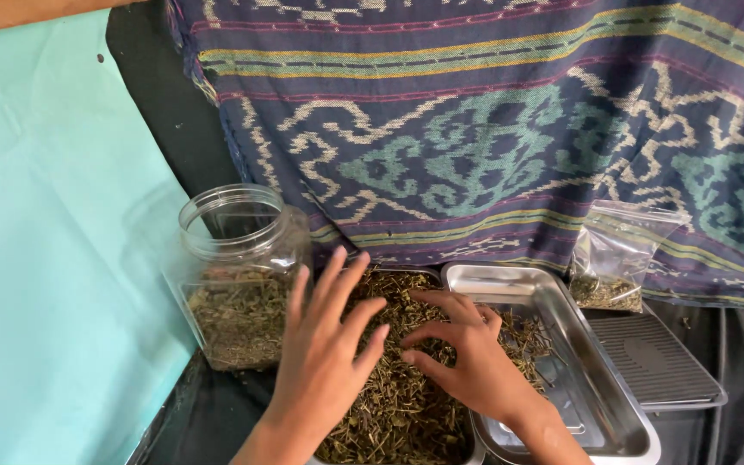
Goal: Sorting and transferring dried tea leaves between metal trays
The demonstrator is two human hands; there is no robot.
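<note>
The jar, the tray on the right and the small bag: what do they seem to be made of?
Jar: probably clear plastic; see-through wall, dried leaves visible inside, though glass is possible.
Tray: metal, likely stainless steel; shiny, mirror-like silver surface.
Bag: thin clear plastic film; it creases and glints, with leaves showing at the bottom.

My dark black tabletop [217, 413] carries a clear plastic jar [238, 275] of dried herbs, two steel trays [596, 362] (one nearly bare), a ribbed grey scale [656, 357] and a small clear bag [617, 267].
</note>
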